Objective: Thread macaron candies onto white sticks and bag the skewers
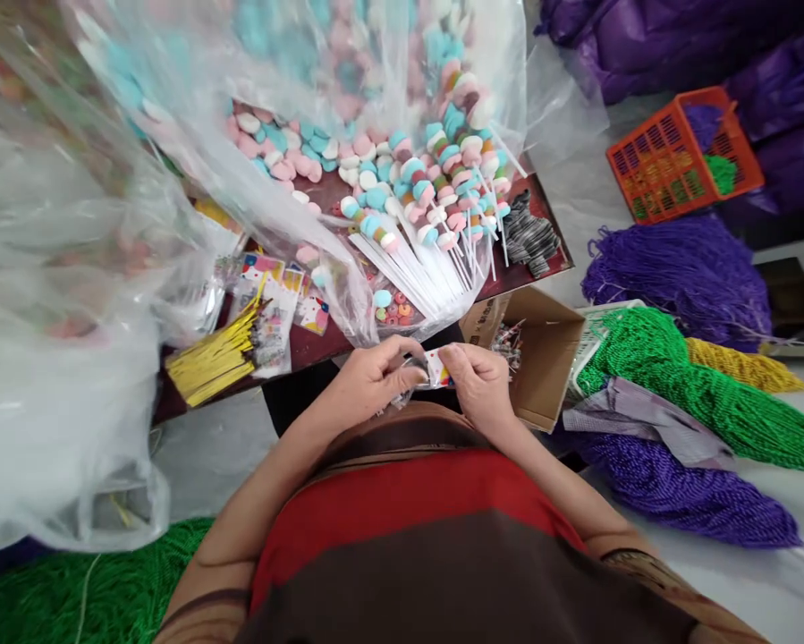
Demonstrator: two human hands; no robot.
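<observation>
My left hand (373, 376) and my right hand (480, 383) are close together just in front of my body, both pinched on a small clear printed candy packet (435, 368). Beyond them, on a dark red table (311, 347), lie marshmallow skewers (428, 219) with pink, blue and white pieces on white sticks, spilling out of a large clear plastic bag (254, 107). A bundle of yellow twist ties (215, 362) and a stack of printed packets (274, 309) lie on the table to the left of my hands.
An open cardboard box (542, 367) sits right of my hands. Green (697, 385), purple (683, 268) and yellow (743, 365) bundles of strands lie at right; an orange crate (676, 156) stands farther back. A big clear bag (59, 358) fills the left.
</observation>
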